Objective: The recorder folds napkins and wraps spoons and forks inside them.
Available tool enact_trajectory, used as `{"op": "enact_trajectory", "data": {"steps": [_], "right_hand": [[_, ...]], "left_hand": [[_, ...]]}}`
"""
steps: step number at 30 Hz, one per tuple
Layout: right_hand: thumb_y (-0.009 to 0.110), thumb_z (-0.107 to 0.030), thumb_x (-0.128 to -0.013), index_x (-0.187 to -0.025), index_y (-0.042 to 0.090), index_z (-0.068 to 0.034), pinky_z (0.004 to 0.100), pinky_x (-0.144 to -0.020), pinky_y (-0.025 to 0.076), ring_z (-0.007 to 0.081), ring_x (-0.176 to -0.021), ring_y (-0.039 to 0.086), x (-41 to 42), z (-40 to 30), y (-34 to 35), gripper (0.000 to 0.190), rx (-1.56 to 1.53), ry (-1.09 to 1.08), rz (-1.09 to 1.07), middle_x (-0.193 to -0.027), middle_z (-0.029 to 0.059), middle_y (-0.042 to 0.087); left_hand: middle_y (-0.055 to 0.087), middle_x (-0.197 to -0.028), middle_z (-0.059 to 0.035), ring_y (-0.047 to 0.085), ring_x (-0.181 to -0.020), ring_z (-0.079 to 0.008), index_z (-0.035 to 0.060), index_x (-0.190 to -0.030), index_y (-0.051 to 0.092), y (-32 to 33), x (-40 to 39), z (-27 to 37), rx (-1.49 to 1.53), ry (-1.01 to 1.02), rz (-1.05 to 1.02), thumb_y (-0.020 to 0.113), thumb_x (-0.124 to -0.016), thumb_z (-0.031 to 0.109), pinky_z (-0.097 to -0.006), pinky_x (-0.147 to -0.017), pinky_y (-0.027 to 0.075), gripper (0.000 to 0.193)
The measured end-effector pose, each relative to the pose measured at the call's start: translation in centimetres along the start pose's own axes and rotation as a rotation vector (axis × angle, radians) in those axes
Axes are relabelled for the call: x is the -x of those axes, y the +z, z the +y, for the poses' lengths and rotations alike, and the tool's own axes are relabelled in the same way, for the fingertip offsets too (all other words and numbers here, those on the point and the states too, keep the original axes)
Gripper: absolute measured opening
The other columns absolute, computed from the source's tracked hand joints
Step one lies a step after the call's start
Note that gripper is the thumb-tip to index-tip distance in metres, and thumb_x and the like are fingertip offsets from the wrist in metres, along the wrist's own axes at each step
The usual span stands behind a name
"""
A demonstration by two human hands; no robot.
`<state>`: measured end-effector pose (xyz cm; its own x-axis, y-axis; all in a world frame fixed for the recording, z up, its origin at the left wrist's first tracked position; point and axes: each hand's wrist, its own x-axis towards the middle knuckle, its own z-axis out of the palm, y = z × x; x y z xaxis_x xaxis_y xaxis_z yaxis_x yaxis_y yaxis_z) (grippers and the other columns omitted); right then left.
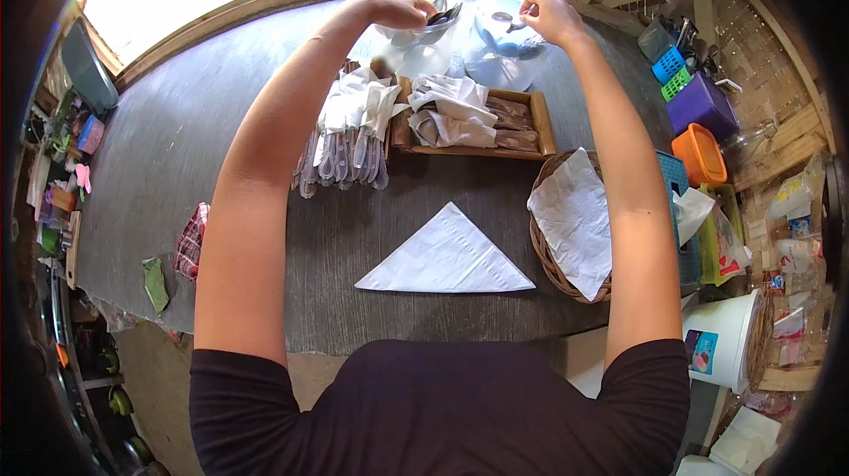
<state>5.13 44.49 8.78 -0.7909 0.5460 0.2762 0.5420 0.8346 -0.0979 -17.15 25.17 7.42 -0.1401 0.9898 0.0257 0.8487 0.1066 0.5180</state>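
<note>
My left hand [406,11] reaches over the rim of a clear plastic tub [424,58]; its fingers touch metal spoons [446,14] there, and their grip is partly hidden. My right hand [556,17] is above a second translucent tub [497,68], fingertips pinched on a piece of metal cutlery [516,27]. Nearer me lies a white paper napkin [448,254] folded into a triangle. Cutlery bundles [345,157] wrapped in white napkins are piled left of a wooden tray [472,151], which holds more napkin-wrapped pieces [454,111].
A wicker basket [545,263] lined with white paper sits under my right forearm. Along the right wall stand a purple container [702,106], an orange tub [699,154] and a white bucket [723,340]. A checked cloth [191,244] and a green packet [156,283] lie at left.
</note>
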Motion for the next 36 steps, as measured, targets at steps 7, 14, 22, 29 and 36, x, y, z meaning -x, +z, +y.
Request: {"op": "enact_trajectory", "data": {"steps": [7, 14, 22, 29, 36], "right_hand": [[0.069, -0.032, -0.087, -0.101, 0.076, -0.021, 0.0398, -0.084, 0.055, 0.0228, -0.091, 0.071, 0.4, -0.4, 0.7, 0.019, -0.181, -0.014, 0.132, -0.094, 0.0042, 0.075], [0.067, -0.032, -0.090, -0.103, 0.076, -0.016, 0.0366, -0.078, 0.056, 0.0250, -0.084, 0.071, 1.2, -1.5, 0.8, 0.022, -0.308, -0.123, 0.275, -0.089, 0.0105, 0.074], [0.067, -0.031, -0.092, -0.104, 0.075, -0.009, 0.0336, -0.073, 0.056, 0.0224, -0.080, 0.073, 2.5, -0.5, -2.4, 0.027, -0.519, -0.104, 0.556, -0.086, 0.0106, 0.075], [0.066, -0.025, -0.095, -0.104, 0.070, -0.006, 0.0232, -0.065, 0.051, 0.0079, -0.070, 0.066, 6.3, -3.9, -10.2, 0.021, -0.500, -0.272, 0.835, -0.078, 0.0020, 0.071], [0.067, -0.022, -0.094, -0.104, 0.071, -0.006, 0.0248, -0.066, 0.051, 0.0096, -0.070, 0.065, 14.7, -7.6, -10.9, 0.020, -0.699, -0.308, 0.610, -0.080, 0.0040, 0.071]], "left_hand": [[0.066, -0.103, -0.0130, 0.062, -0.096, -0.0212, 0.0033, -0.110, 0.062, -1.1, -0.6, 1.1, -0.190, -0.033, -0.169, 0.061, -0.090, 0.027, -0.0353, -0.086, 0.048, 0.031], [0.069, -0.095, -0.0148, 0.065, -0.089, -0.0245, 0.0015, -0.102, 0.059, -0.5, 0.1, -0.4, -0.141, 0.026, 0.108, 0.058, -0.095, 0.027, -0.0356, -0.080, 0.050, 0.026], [0.071, -0.104, -0.0181, 0.069, -0.095, -0.0236, 0.0023, -0.117, 0.065, -3.2, 2.7, 2.6, 0.124, 0.224, 0.514, 0.061, -0.093, 0.052, -0.0361, -0.082, 0.056, 0.056], [0.072, -0.092, -0.0072, 0.067, -0.081, -0.0140, 0.0038, -0.099, 0.069, -3.7, 8.3, 6.4, 0.290, 0.482, 0.767, 0.064, -0.094, 0.017, -0.0335, -0.071, 0.054, 0.015], [0.070, -0.106, -0.0061, 0.072, -0.085, -0.0174, 0.0003, -0.109, 0.067, 3.5, 17.8, 11.0, 0.604, 0.345, 0.541, 0.065, -0.093, 0.007, -0.0285, -0.076, 0.062, 0.017]]}}
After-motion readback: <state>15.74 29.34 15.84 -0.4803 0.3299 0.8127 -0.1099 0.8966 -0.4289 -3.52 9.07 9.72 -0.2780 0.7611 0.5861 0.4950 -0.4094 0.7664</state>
